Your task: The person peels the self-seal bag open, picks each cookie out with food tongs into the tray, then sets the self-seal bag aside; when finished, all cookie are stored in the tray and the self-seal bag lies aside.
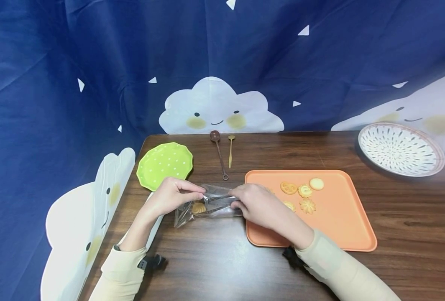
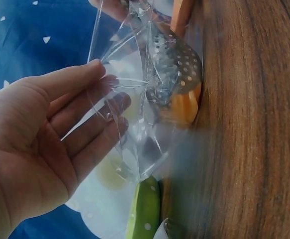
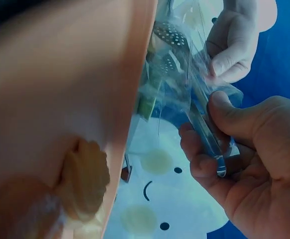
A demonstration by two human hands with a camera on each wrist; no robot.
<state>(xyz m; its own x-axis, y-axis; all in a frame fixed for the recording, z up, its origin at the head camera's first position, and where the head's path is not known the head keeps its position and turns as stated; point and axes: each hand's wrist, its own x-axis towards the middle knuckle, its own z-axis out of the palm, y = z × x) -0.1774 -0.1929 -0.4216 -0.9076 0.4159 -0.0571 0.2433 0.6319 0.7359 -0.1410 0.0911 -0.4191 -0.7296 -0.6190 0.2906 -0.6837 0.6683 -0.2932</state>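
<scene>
A clear plastic bag lies stretched between the two hands, over the table's middle. The left hand pinches the bag's upper edge with thumb and fingers, some fingers showing through the film in the left wrist view. Metal tongs are gripped by the right hand near their handle end, reaching leftward into the bag. Their perforated head is inside, right against a golden cookie. The right forearm passes over the front left part of an orange tray, hiding some of it.
Several cookies lie on the tray. A green dotted plate stands at the back left. Behind the bag are a brown long-handled spoon and a small gold spoon. A white patterned plate sits at the far right.
</scene>
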